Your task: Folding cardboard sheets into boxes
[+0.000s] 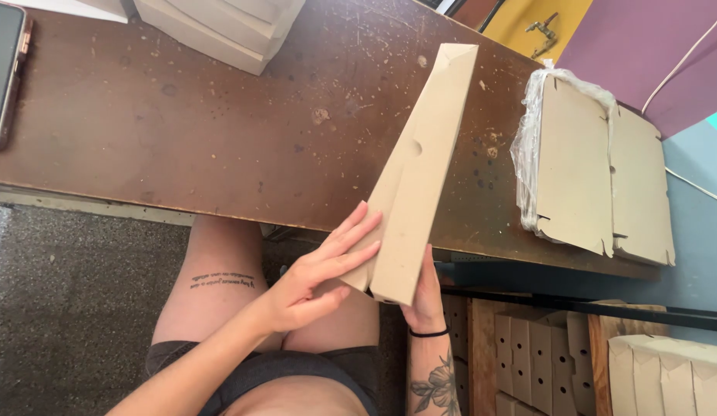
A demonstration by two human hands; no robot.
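- A long, narrow brown cardboard box [420, 169] is held between both hands, its near end at the edge of the table and its far end tilted up and away over the tabletop.
- The left hand [316, 273] is laid against the box's near left side, fingers [351, 231] stretched out flat and pressed on the cardboard, thumb tucked under the lower corner.
- The right hand [426, 296] is pressed against the box's near right side from below; only its back and a few fingers are seen, so how far they wrap around cannot be told. A black band is worn on that wrist.
- A small half-round notch is seen along the box's folded edge.
- The box is held above a worn, dark brown wooden table [181, 131].
- To the right on the table, a stack of flat cardboard blanks [597, 169] is lying, partly wrapped in clear plastic.
- At the far edge, a stack of white boxes [220, 23] is seen; at the far left, a phone [4, 69].
- Lower right, below the table, folded brown boxes [543, 354] are stored upright.
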